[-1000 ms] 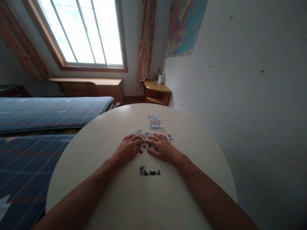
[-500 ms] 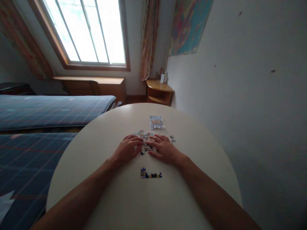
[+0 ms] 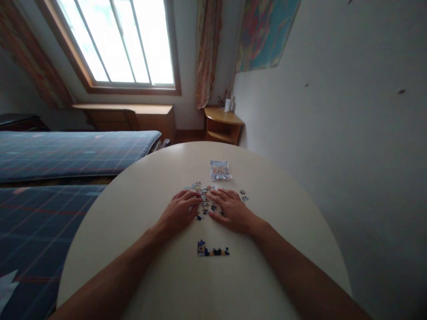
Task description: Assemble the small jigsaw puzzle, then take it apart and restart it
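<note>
Loose jigsaw puzzle pieces [image 3: 206,205] lie in a pile on the pale round table [image 3: 133,209]. My left hand [image 3: 183,208] rests at the pile's left side, fingers stretched over pieces and touching them. On the right side, my right hand [image 3: 230,209] lies flat with its fingers spread across other pieces. Both palms hide part of the pile. Closer to me is a joined L-shaped strip of puzzle [image 3: 213,251], dark blue and yellow, untouched by either hand. Beyond the pile lies a small picture sheet [image 3: 220,170].
A few loose pieces [image 3: 243,194] sit right of my right hand. Left of the table stand beds with blue plaid mattresses [image 3: 76,151]. A wooden corner shelf [image 3: 223,116] is behind the table, and a white wall [image 3: 300,146] runs along the right.
The view has shifted slightly, so the table things appear a little lower and further right. My right hand's fingers have shifted a little over the pieces; my left hand stays nearly in place.
</note>
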